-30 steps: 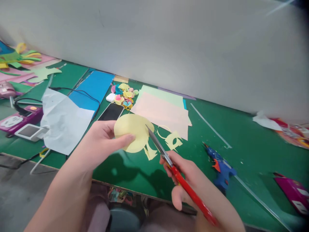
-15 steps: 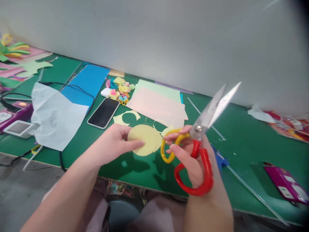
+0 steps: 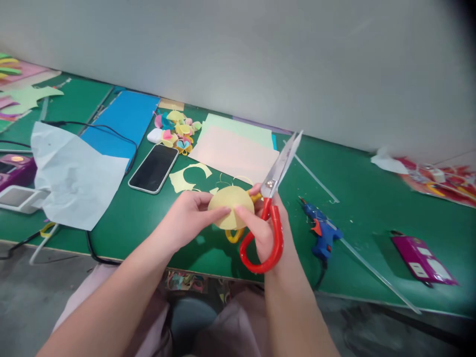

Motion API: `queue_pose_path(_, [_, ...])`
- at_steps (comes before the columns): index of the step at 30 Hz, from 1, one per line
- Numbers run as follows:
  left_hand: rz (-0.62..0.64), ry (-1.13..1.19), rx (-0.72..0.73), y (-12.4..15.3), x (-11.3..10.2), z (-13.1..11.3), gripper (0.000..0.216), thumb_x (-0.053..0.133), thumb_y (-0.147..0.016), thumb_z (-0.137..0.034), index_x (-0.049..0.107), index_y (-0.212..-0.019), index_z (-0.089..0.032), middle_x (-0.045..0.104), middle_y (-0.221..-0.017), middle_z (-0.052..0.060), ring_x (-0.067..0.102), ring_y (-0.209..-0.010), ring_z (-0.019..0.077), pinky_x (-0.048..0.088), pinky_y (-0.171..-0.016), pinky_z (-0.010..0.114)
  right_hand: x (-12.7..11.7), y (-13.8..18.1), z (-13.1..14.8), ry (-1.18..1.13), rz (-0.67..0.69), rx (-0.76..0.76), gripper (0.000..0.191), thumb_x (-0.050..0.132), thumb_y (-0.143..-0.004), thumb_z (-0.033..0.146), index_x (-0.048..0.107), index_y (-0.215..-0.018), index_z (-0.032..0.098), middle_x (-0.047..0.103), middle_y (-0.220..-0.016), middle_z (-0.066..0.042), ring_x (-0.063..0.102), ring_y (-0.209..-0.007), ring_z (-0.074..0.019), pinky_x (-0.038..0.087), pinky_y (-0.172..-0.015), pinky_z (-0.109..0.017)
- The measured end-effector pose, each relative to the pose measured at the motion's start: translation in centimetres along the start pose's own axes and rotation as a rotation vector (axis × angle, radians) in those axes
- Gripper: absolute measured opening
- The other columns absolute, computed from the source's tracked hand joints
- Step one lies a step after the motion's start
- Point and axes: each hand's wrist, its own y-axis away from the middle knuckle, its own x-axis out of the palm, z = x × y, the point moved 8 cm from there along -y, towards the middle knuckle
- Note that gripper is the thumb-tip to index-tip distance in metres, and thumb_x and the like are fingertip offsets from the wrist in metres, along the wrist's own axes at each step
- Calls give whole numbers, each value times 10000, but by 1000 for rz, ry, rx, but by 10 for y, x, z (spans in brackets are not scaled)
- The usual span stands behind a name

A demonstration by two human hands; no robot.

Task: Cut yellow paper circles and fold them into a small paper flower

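A pale yellow paper disc (image 3: 229, 204) is held above the green table (image 3: 357, 198) between both hands. My left hand (image 3: 191, 218) pinches its left side with thumb and fingers. My right hand (image 3: 262, 225) touches the disc's right edge with the thumb while its fingers stay hooked through the red and yellow handles of the scissors (image 3: 273, 198). The scissor blades point up and away to the right, almost closed. Yellow paper offcuts (image 3: 188, 177) lie on the table just behind the disc.
A black phone (image 3: 153, 167), small folded paper pieces (image 3: 175, 133), pink and green sheets (image 3: 238, 148), a blue sheet (image 3: 121, 124) and crumpled white paper (image 3: 74, 178) lie to the left. A blue glue gun (image 3: 320, 230) and a magenta packet (image 3: 422, 254) lie to the right.
The scissors left the disc's edge and swung upward in my right hand, then came in beside the disc. My right thumb now rests on the disc; the view shifted right.
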Motion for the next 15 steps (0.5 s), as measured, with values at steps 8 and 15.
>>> queue_pose_path(8, [-87, 140, -11, -1, -5, 5, 234, 759, -617, -373, 691, -642, -150, 640, -624, 6, 524, -567, 108, 421, -543, 217, 4, 0, -10, -50, -38, 46, 318, 629, -739, 330, 381, -929, 273, 505, -727, 42, 581, -594, -156, 498, -548, -313])
queue_pose_path(15, [-90, 140, -10, -1, -6, 3, 238, 749, -633, -379, 678, -623, -152, 625, -608, -5, 514, -550, 93, 412, -534, 206, 5, -3, -9, 32, -32, 5, 303, 604, -755, 339, 370, -938, 277, 501, -772, 32, 577, -609, -147, 503, -567, -317])
